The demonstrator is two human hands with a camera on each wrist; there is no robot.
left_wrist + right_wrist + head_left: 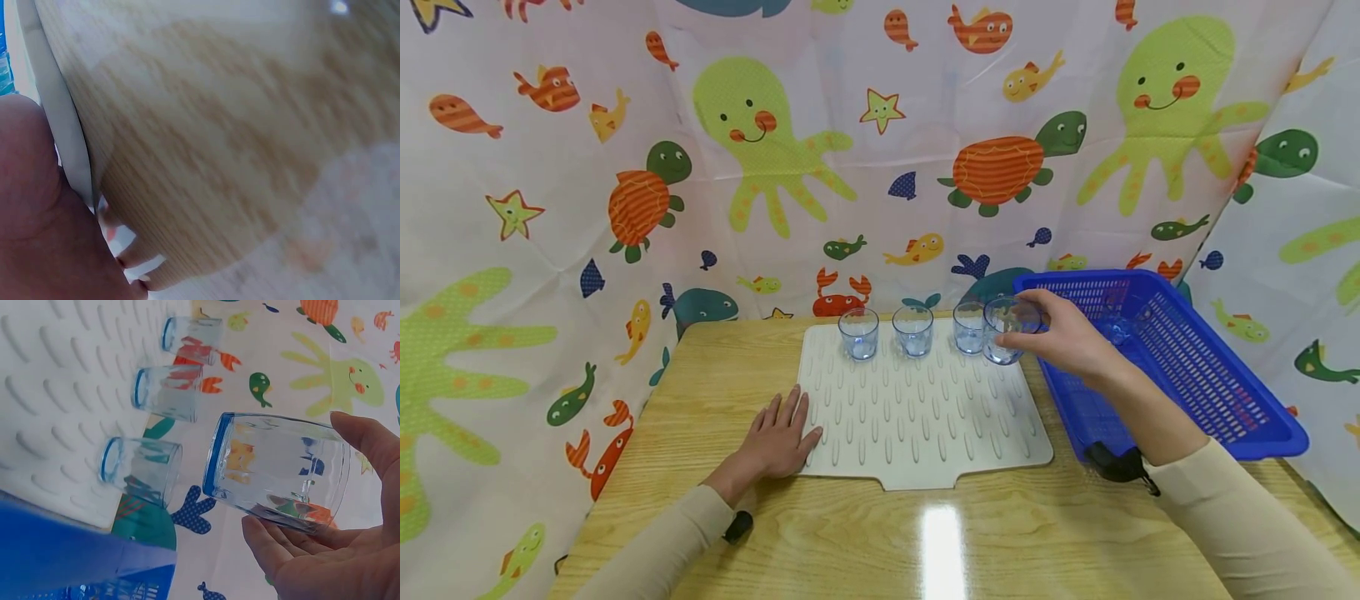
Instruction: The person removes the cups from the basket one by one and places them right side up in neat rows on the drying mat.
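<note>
A clear bluish drinking glass [1002,321] is pinched between the thumb and fingers of my right hand [1070,337], above the back right corner of a white ridged drying board [917,425]. In the right wrist view, the held glass [275,469] is upright relative to the others and apart from the board. Three similar glasses stand in a row along the board's back: a left glass [859,336], a middle glass [913,333] and a right glass [967,331]. My left hand [778,437] rests palm down at the board's left edge, fingers straight.
To the right stands a blue plastic basket [1217,383] with clear glassware [1116,331] inside; its wall [75,550] is close to the board. The wooden table [820,542] extends in front. A sea-animal curtain [880,167] hangs behind and at both sides.
</note>
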